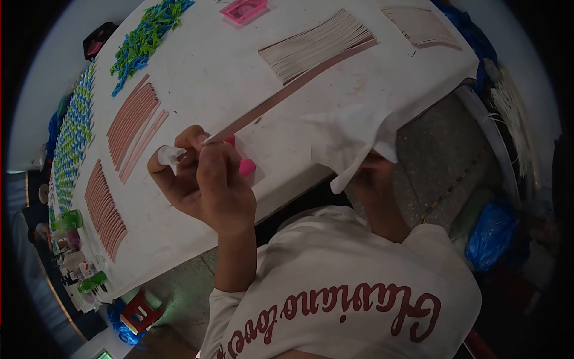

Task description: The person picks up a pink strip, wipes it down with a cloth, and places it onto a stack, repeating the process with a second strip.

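My left hand [218,185] pinches one end of a long, thin pinkish strip [275,103] between thumb and finger. A white wrapping [171,155] covers one of its fingertips. The strip slants away to the upper right, its far end beside a row of similar pale strips [317,46]. Bright pink pieces [246,166] lie on the table, partly hidden behind that hand. At the near table edge, my right hand [373,173] is closed on a white cloth [353,140], whose folds cover most of its fingers.
On the white table [197,72] lie more strips in rows at left [131,122] and far right [421,27]. A green and blue heap [149,39] and a pink tray [244,10] sit at the back. A red stool [141,312] and blue plastic bag [491,233] are on the floor.
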Available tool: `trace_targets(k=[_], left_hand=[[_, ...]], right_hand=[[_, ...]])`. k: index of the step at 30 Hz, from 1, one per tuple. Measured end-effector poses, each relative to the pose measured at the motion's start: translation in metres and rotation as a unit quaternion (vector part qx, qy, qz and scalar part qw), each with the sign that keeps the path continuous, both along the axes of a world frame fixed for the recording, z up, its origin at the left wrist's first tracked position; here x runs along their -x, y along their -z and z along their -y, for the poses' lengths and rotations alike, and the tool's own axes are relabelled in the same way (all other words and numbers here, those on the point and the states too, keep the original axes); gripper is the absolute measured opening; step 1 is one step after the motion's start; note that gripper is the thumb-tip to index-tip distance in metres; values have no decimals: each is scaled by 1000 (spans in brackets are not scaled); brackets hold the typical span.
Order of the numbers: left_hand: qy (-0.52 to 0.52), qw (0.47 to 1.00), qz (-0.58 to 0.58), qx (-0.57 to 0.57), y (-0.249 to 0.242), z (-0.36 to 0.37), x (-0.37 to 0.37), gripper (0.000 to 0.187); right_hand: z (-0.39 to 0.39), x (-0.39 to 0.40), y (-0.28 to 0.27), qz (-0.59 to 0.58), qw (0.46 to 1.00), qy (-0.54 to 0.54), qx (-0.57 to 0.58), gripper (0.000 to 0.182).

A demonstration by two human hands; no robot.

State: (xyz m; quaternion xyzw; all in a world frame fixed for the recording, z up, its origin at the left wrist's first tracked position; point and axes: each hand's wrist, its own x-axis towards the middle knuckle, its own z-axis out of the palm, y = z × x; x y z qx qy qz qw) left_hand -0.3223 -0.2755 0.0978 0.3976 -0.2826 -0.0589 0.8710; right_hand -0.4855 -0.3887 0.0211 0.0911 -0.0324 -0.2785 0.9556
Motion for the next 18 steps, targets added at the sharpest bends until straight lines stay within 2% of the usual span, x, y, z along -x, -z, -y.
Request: trace_targets(k=[1,2,3,4,5,6,8,9,11,12,14,15,17,18], left_hand=[[-18,1000,9,7,-5,-1,0,34],[-35,999,17,13,-8,-2,0,34],[-34,999,16,13,-9,-5,-1,34],[-39,999,17,18,-10,-9,-4,34],[-45,999,17,23,-11,-12,-7,34],[-47,998,17,25,-11,-14,-10,34],[-89,996,9,30,-12,-17,-15,34],[-95,995,9,30,-15,-17,-16,34],[-132,989,-31,66,-24,-16,-18,15],[-134,988,-30,68,-22,-17,-22,15],[-133,989,-24,68,-18,-20,-29,12],[-132,989,-20,69,-19,-22,-28,12],[-144,986,-64,56,-22,-26,-26,35],[-146,986,-62,57,-21,-29,-27,35]], right_hand=[[3,-1,-9,-74,992,56,88,37],[10,-7,-14,-75,992,56,87,37],[19,-17,-18,-267,899,187,293,35],[26,-23,-20,-432,711,298,468,34],[31,-21,-13,-533,641,264,485,25],[35,-16,-1,-532,640,264,487,25],[37,-17,9,-650,513,212,518,20],[35,-19,5,-648,514,209,522,20],[23,-24,-6,-716,284,56,635,24],[20,-30,-6,-715,284,57,637,24],[14,-39,-1,-625,59,177,758,27],[15,-40,4,-625,61,181,757,27],[21,-43,7,-588,62,169,789,27],[23,-42,3,-586,63,172,790,27]])
